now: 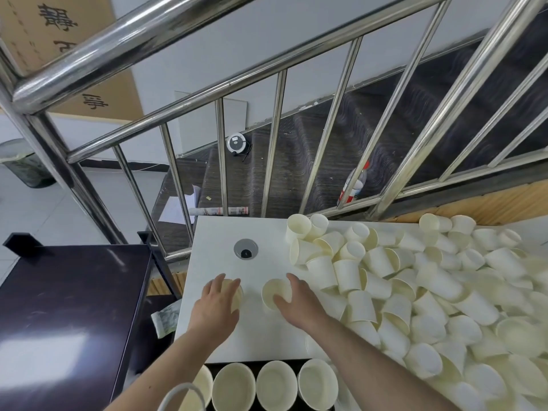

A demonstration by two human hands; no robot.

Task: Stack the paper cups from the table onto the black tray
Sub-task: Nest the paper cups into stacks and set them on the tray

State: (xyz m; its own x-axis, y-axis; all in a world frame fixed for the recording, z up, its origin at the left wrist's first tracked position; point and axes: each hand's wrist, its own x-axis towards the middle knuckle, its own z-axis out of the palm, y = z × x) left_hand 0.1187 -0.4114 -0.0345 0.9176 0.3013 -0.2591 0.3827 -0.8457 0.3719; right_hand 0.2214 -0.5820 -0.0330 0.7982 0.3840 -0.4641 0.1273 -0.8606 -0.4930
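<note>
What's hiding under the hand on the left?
A paper cup peeks out from under the left hand, on the white table. The hand covers most of it, so the rest stays hidden.

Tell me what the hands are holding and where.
Each holds one paper cup: left hand covers its cup from above, right hand grips its cup by the side wall.

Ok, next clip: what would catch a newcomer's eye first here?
The heap of loose paper cups covering the right side of the white table. Then the two hands at the table's near left, the left hand and right hand each on a cup. Behind it all, a steel railing crosses the view, and upright cups stand in a row at the bottom edge.
</note>
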